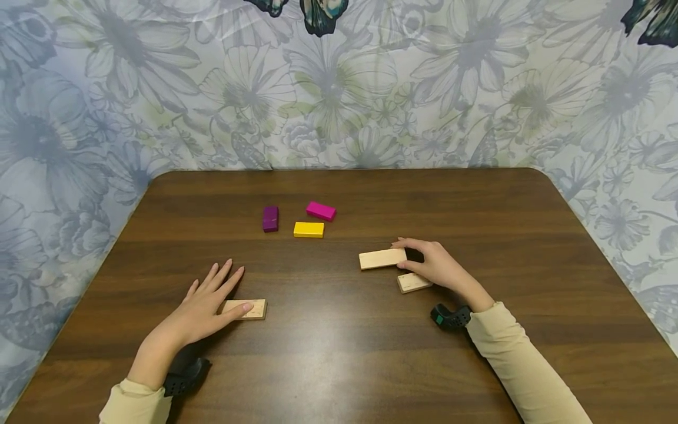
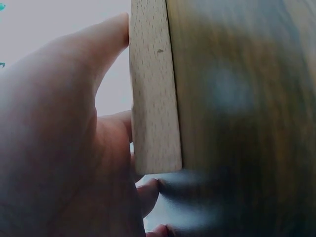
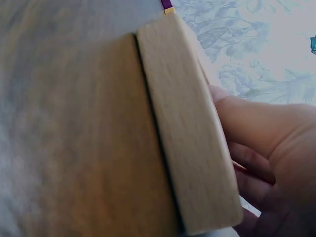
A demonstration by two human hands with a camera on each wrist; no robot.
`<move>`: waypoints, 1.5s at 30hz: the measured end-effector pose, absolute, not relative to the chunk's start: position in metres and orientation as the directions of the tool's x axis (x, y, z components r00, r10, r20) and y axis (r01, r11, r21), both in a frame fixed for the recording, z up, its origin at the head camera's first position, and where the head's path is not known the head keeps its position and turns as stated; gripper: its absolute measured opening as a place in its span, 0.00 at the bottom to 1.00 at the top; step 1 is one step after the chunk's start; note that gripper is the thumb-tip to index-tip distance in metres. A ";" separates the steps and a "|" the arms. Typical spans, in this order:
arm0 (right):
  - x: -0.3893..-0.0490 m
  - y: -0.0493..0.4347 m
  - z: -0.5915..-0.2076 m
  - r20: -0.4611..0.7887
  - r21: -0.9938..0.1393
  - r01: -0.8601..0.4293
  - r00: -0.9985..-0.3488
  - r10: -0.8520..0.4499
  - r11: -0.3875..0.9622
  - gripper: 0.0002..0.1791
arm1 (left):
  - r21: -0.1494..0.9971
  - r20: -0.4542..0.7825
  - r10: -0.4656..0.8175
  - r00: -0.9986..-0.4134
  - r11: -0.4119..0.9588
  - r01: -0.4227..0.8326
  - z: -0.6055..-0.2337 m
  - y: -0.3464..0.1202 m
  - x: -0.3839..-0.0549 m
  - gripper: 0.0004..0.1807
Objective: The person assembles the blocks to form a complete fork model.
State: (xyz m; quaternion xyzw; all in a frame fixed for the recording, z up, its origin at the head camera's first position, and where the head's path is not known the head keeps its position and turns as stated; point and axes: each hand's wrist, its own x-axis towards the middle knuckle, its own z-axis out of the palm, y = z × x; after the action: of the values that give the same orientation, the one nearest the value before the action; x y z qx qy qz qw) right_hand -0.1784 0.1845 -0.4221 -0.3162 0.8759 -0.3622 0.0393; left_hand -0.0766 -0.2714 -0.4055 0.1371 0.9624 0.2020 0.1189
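Observation:
In the head view my left hand (image 1: 203,309) lies over a plain wooden block (image 1: 258,309) on the left, fingers straight and spread. Its thumb rests on the block's top and covers part of it. To the right, my right hand (image 1: 431,262) pinches the right end of another plain wooden block (image 1: 380,259) between thumb and fingers. A third plain block (image 1: 413,283) lies just in front of that one, partly hidden under the hand. The right wrist view shows one pale block (image 3: 187,133) close up beside the thumb; which of the two it is, I cannot tell.
Toward the back of the brown table (image 1: 339,365) lie a purple block (image 1: 271,219), a magenta block (image 1: 321,211) and a yellow block (image 1: 309,230). A flower-patterned wall or cloth (image 1: 339,106) stands behind the table. Each wrist wears a black device (image 1: 451,317).

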 end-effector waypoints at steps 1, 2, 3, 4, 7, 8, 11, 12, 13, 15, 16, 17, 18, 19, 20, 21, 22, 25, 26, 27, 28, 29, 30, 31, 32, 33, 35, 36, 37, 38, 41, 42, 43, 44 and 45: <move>-0.178 0.184 -0.422 0.169 -0.658 -0.524 -0.802 -0.572 0.540 0.20 | 0.422 -0.169 0.314 -0.934 0.880 0.219 -0.405 -0.271 -0.077 0.44; -0.179 0.184 -0.422 0.180 -0.657 -0.524 -0.807 -0.563 0.542 0.19 | 0.423 -0.167 0.316 -0.934 0.878 0.222 -0.405 -0.271 -0.077 0.44; -0.179 0.184 -0.421 0.190 -0.660 -0.522 -0.811 -0.553 0.540 0.19 | 0.424 -0.164 0.318 -0.934 0.877 0.224 -0.405 -0.271 -0.077 0.44; -0.179 0.183 -0.421 0.196 -0.671 -0.516 -0.816 -0.544 0.533 0.19 | 0.424 -0.162 0.320 -0.934 0.877 0.226 -0.405 -0.271 -0.077 0.44; -0.180 0.180 -0.419 0.207 -0.711 -0.492 -0.829 -0.520 0.502 0.19 | 0.420 -0.166 0.317 -0.934 0.879 0.224 -0.404 -0.271 -0.077 0.44; -0.180 0.180 -0.419 0.209 -0.723 -0.485 -0.832 -0.513 0.492 0.20 | 0.418 -0.166 0.317 -0.934 0.880 0.225 -0.404 -0.271 -0.077 0.44; -0.179 0.178 -0.417 0.204 -0.754 -0.451 -0.852 -0.482 0.477 0.20 | 0.419 -0.166 0.318 -0.934 0.880 0.225 -0.404 -0.271 -0.077 0.44; -0.179 0.178 -0.417 0.205 -0.759 -0.442 -0.859 -0.469 0.478 0.20 | 0.420 -0.167 0.318 -0.933 0.879 0.224 -0.404 -0.271 -0.077 0.44; -0.180 0.177 -0.416 0.207 -0.766 -0.432 -0.867 -0.454 0.476 0.20 | 0.423 -0.167 0.318 -0.933 0.878 0.223 -0.404 -0.271 -0.077 0.44; -0.180 0.177 -0.415 0.205 -0.791 -0.401 -0.886 -0.417 0.462 0.20 | 0.426 -0.168 0.318 -0.933 0.877 0.222 -0.404 -0.271 -0.078 0.44; -0.181 0.177 -0.414 0.210 -0.808 -0.387 -0.893 -0.398 0.444 0.20 | 0.427 -0.169 0.318 -0.933 0.877 0.222 -0.404 -0.271 -0.078 0.44; -0.181 0.176 -0.413 0.206 -0.832 -0.362 -0.905 -0.373 0.419 0.20 | 0.428 -0.170 0.317 -0.933 0.877 0.220 -0.404 -0.271 -0.078 0.44; -0.182 0.176 -0.412 0.198 -0.861 -0.331 -0.917 -0.345 0.387 0.20 | 0.427 -0.171 0.318 -0.933 0.877 0.220 -0.404 -0.271 -0.078 0.44; -0.182 0.175 -0.411 0.183 -0.891 -0.293 -0.931 -0.315 0.346 0.21 | 0.427 -0.171 0.318 -0.933 0.877 0.220 -0.404 -0.271 -0.078 0.44; -0.182 0.174 -0.409 0.166 -0.921 -0.251 -0.944 -0.284 0.299 0.21 | 0.424 -0.171 0.317 -0.933 0.878 0.221 -0.404 -0.271 -0.078 0.44; -0.182 0.173 -0.408 0.143 -0.944 -0.208 -0.957 -0.251 0.254 0.21 | 0.423 -0.172 0.317 -0.933 0.879 0.221 -0.404 -0.271 -0.078 0.44; -0.183 0.172 -0.406 0.116 -0.965 -0.163 -0.969 -0.220 0.207 0.22 | 0.422 -0.171 0.317 -0.933 0.879 0.222 -0.404 -0.272 -0.078 0.44; -0.183 0.166 -0.400 0.019 -0.996 -0.032 -0.991 -0.135 0.089 0.22 | 0.419 -0.169 0.317 -0.933 0.880 0.224 -0.404 -0.272 -0.078 0.44; -0.183 0.164 -0.397 -0.009 -0.998 0.003 -0.993 -0.118 0.056 0.22 | 0.419 -0.168 0.317 -0.933 0.880 0.223 -0.405 -0.272 -0.078 0.44; -0.183 0.162 -0.395 -0.035 -0.999 0.033 -0.994 -0.106 0.022 0.21 | 0.418 -0.168 0.317 -0.934 0.880 0.223 -0.405 -0.273 -0.077 0.44; -0.184 0.159 -0.394 -0.059 -0.998 0.061 -0.993 -0.099 -0.015 0.21 | 0.418 -0.168 0.316 -0.934 0.881 0.223 -0.405 -0.273 -0.077 0.44; -0.184 0.157 -0.392 -0.076 -0.996 0.080 -0.992 -0.098 -0.045 0.20 | 0.418 -0.167 0.316 -0.934 0.881 0.223 -0.405 -0.273 -0.077 0.44; -0.184 0.154 -0.391 -0.088 -0.993 0.095 -0.991 -0.102 -0.072 0.19 | 0.418 -0.167 0.316 -0.934 0.881 0.223 -0.405 -0.273 -0.077 0.44; -0.184 0.151 -0.390 -0.097 -0.990 0.107 -0.989 -0.110 -0.093 0.18 | 0.418 -0.167 0.315 -0.934 0.881 0.222 -0.405 -0.273 -0.077 0.44; -0.184 0.148 -0.389 -0.105 -0.987 0.117 -0.988 -0.117 -0.108 0.18 | 0.419 -0.166 0.315 -0.935 0.880 0.222 -0.405 -0.273 -0.077 0.44; -0.185 0.145 -0.389 -0.109 -0.986 0.124 -0.986 -0.126 -0.113 0.17 | 0.420 -0.166 0.315 -0.935 0.880 0.222 -0.405 -0.273 -0.077 0.44; -0.186 0.140 -0.389 -0.118 -0.987 0.133 -0.982 -0.146 -0.094 0.16 | 0.423 -0.165 0.314 -0.935 0.879 0.221 -0.405 -0.273 -0.077 0.44; -0.188 0.137 -0.390 -0.123 -0.988 0.136 -0.980 -0.157 -0.078 0.16 | 0.423 -0.165 0.314 -0.935 0.879 0.220 -0.405 -0.273 -0.077 0.44; -0.189 0.134 -0.390 -0.127 -0.989 0.138 -0.978 -0.168 -0.058 0.16 | 0.422 -0.165 0.313 -0.935 0.879 0.220 -0.405 -0.273 -0.077 0.44; -0.190 0.132 -0.391 -0.129 -0.990 0.137 -0.975 -0.183 -0.036 0.17 | 0.422 -0.164 0.313 -0.936 0.879 0.220 -0.406 -0.273 -0.077 0.44; -0.194 0.124 -0.393 -0.132 -0.991 0.130 -0.965 -0.226 0.023 0.17 | 0.418 -0.162 0.313 -0.936 0.881 0.222 -0.406 -0.274 -0.077 0.44; -0.195 0.122 -0.394 -0.132 -0.991 0.126 -0.962 -0.239 0.041 0.17 | 0.417 -0.161 0.312 -0.936 0.881 0.222 -0.406 -0.274 -0.077 0.44; -0.196 0.121 -0.396 -0.132 -0.991 0.122 -0.958 -0.253 0.055 0.17 | 0.418 -0.160 0.313 -0.936 0.881 0.223 -0.406 -0.274 -0.077 0.44; -0.196 0.119 -0.397 -0.133 -0.991 0.119 -0.955 -0.263 0.067 0.17 | 0.418 -0.160 0.313 -0.936 0.880 0.223 -0.405 -0.274 -0.077 0.44; -0.197 0.117 -0.398 -0.137 -0.990 0.120 -0.953 -0.269 0.078 0.17 | 0.419 -0.160 0.314 -0.936 0.880 0.223 -0.405 -0.274 -0.076 0.44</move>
State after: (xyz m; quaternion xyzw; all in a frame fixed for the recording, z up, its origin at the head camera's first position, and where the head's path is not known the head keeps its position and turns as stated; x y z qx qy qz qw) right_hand -0.1971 0.1172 -0.3977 -0.0516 0.7201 -0.6769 0.1436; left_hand -0.0765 -0.2740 -0.4051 0.1393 0.9630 0.2014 0.1123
